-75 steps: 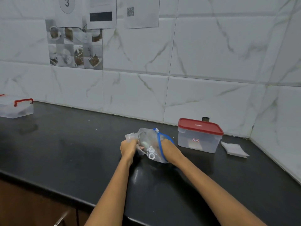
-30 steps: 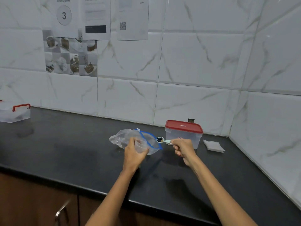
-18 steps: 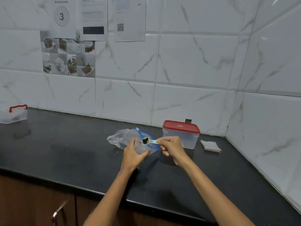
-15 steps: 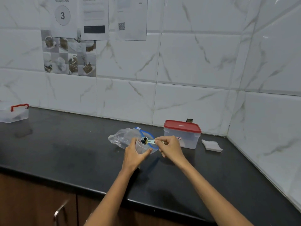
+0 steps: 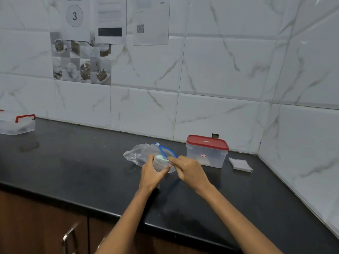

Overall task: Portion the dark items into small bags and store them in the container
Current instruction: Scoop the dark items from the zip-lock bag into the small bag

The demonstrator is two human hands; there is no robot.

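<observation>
Nearest, the left hand [image 5: 151, 174] has its grip curled round a small clear bag [image 5: 160, 164], held open just above the black worktop [image 5: 82, 173]. The right hand [image 5: 190, 171] pinches the handle of a pale measuring spoon [image 5: 161, 158], its bowl turned over the bag's mouth. Just behind lies a blue-zippered bag [image 5: 141, 154]. Further right stands a red-lidded container [image 5: 207, 152], closed; small white bags [image 5: 240, 164] lie beyond it.
</observation>
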